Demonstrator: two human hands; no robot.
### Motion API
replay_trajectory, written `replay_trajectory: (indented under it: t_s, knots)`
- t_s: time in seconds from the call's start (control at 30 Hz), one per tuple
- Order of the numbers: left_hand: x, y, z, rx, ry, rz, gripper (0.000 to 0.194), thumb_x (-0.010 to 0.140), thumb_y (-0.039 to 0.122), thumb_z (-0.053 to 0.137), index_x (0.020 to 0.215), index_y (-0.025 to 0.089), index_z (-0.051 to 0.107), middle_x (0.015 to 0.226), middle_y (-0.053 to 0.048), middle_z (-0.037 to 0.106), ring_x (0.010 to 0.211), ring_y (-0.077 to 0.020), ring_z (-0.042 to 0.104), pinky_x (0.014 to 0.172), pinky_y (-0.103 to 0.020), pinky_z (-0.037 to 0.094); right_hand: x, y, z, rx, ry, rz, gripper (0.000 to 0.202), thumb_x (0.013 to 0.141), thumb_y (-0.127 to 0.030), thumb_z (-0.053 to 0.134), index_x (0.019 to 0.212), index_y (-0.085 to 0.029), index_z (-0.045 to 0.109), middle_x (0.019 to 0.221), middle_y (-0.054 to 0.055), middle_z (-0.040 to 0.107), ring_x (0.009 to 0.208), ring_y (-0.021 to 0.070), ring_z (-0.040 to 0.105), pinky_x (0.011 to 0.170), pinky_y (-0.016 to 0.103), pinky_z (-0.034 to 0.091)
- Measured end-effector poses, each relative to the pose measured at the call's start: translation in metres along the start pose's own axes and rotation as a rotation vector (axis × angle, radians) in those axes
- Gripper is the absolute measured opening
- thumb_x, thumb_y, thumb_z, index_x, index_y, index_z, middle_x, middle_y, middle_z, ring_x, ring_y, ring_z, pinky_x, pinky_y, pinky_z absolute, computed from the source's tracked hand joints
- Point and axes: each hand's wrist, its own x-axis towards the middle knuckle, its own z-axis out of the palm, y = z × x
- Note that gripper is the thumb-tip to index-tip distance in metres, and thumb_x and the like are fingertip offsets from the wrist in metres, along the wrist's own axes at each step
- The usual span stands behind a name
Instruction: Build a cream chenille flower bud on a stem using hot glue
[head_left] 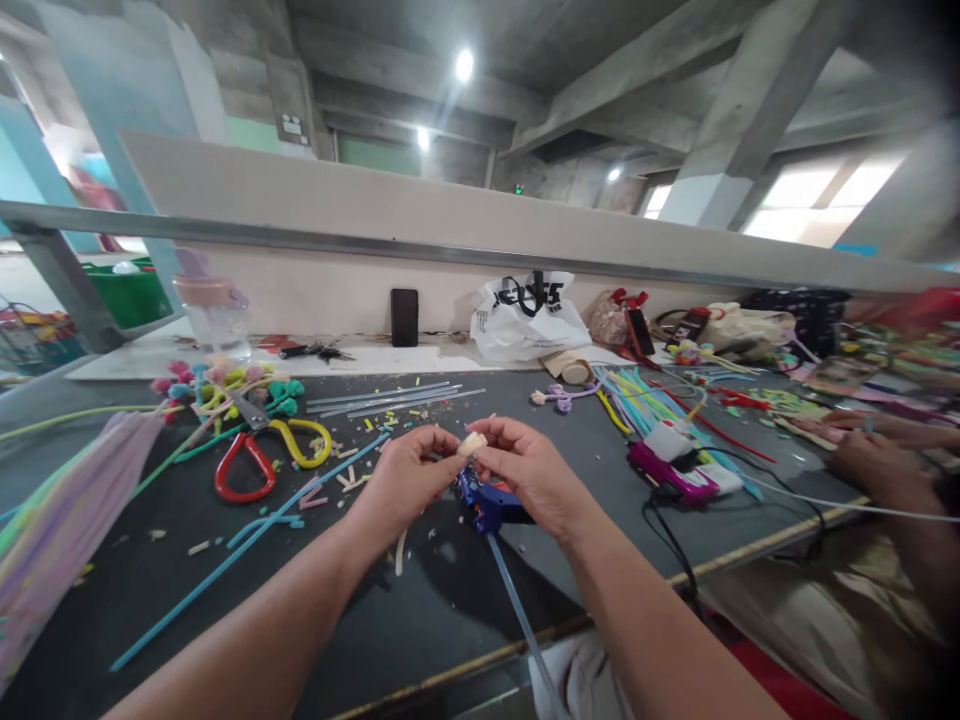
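My left hand (420, 462) and my right hand (529, 470) meet over the middle of the table, fingertips pinched on a small cream fuzzy piece (472, 443), apparently bent pipe cleaner. Just under them is a blue glue gun (487, 505), partly hidden by my fingers. A long clear glue stick (517, 600) runs from its back end past the table's front edge. Left of my hands lie scissors (247, 470) with one red and one yellow handle. A long blue pipe cleaner (247, 550) slants across the tabletop, with short cut bits scattered around it.
Fuzzy pompom-like flowers (225, 385) and a pastel pipe cleaner bundle (97, 500) lie at left. Clear glue sticks (397, 400) lie farther back. At right are more pipe cleaners (652, 405), a purple power strip (671, 475) with cords, and another person's hands (877, 445).
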Motion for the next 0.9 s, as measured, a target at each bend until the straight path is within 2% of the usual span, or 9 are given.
replay_trajectory:
  t_s: [0.4,0.57,0.9]
  knots:
    - [-0.0031,0.0037,0.0011,0.0,0.007,-0.03,0.025,0.069,0.041,0.065,0.074,0.016,0.063,0.049,0.006,0.05,0.039,-0.005,0.038,0.038,-0.016,0.028,-0.0017,-0.0019,0.0017,-0.069,0.046,0.035,0.025,0.064,-0.03,0.074,0.081,-0.017,0.062,0.069,-0.002,0.059,0.059,0.0099,0.054,0.058,0.024,0.043]
    - [-0.0036,0.005,0.0018,0.056,0.015,-0.012,0.019,0.072,0.034,0.061,0.069,0.016,0.064,0.044,0.007,0.046,0.038,-0.0051,0.037,0.04,-0.017,0.029,-0.0009,-0.0011,0.0049,-0.061,0.054,0.053,0.024,0.063,-0.029,0.074,0.079,-0.017,0.061,0.065,-0.003,0.057,0.058,0.0097,0.053,0.056,0.023,0.042]
    - [-0.0051,0.0046,0.0007,0.141,0.053,0.002,0.012,0.068,0.022,0.057,0.059,0.014,0.061,0.045,0.006,0.048,0.041,-0.0053,0.038,0.043,-0.017,0.03,-0.0008,0.0047,0.0063,-0.064,0.03,0.025,0.018,0.066,-0.027,0.072,0.076,-0.016,0.061,0.063,-0.003,0.057,0.057,0.0092,0.051,0.058,0.023,0.04]
